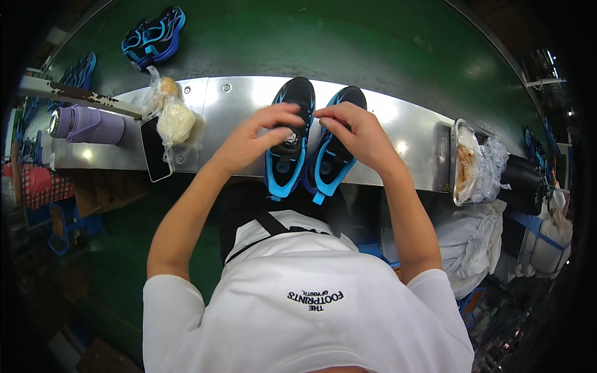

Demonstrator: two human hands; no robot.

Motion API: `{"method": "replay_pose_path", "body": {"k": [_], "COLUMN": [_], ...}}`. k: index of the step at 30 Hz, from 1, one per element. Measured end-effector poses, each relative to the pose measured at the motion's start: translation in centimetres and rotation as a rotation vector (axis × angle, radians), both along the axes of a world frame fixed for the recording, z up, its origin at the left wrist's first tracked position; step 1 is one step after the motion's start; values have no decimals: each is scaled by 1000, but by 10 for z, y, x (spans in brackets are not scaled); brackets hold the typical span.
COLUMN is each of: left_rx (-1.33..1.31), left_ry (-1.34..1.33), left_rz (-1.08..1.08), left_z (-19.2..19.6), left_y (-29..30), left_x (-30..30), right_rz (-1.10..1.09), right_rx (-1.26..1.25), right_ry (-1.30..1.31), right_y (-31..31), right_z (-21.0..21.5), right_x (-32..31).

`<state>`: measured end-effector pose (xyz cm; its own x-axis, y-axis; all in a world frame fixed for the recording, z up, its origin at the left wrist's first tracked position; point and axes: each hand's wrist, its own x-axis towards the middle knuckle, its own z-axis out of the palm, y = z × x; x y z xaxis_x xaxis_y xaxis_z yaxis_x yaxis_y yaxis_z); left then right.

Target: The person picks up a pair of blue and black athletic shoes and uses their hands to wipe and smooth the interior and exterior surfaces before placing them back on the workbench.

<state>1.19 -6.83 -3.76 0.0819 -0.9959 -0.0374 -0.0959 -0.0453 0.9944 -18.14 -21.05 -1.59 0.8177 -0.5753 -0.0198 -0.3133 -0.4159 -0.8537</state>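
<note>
Two black-and-blue sports shoes stand side by side in front of me, toes pointing away. Over the left shoe (292,151) hovers my left hand (258,138), its thumb and fingers apart, slightly blurred, nothing visible in them. My right hand (360,133) is above the right shoe (331,152); its thumb and forefinger come together in a pinch near the gap between the shoes. Whatever the pinch holds, if anything, is too small to make out. Bright blue trim lines both shoe openings, and their heels reach the near edge of the metal ledge (233,118).
Beyond the ledge runs a green surface (385,43) carrying another pair of shoes (152,38). At left are a purple bottle (96,126), a phone (151,149) and bagged buns (176,120), below a worn metal bar (84,94). A metal tray (457,180) with plastic-wrapped contents sits right.
</note>
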Motion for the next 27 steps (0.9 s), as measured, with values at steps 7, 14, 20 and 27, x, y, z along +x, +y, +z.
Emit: {"method": "replay_pose_path", "body": {"k": [7,14,20,27], "left_rx": [550,340,534,435], "left_ry": [584,1013,37,-935], "left_rz": [267,389,257,-94], "left_z": [22,1,32,39], "left_y": [51,51,40,-32], "left_x": [-33,-59,-27,-21], "right_rz": [256,169,105,185], "right_rx": [-100,-284,-135,-404], "right_ry": [-21,-18,-47,19], "right_y": [20,36,19,35], "right_z": [-1,-18,-1,-13], "right_x": [14,23,13,18]}}
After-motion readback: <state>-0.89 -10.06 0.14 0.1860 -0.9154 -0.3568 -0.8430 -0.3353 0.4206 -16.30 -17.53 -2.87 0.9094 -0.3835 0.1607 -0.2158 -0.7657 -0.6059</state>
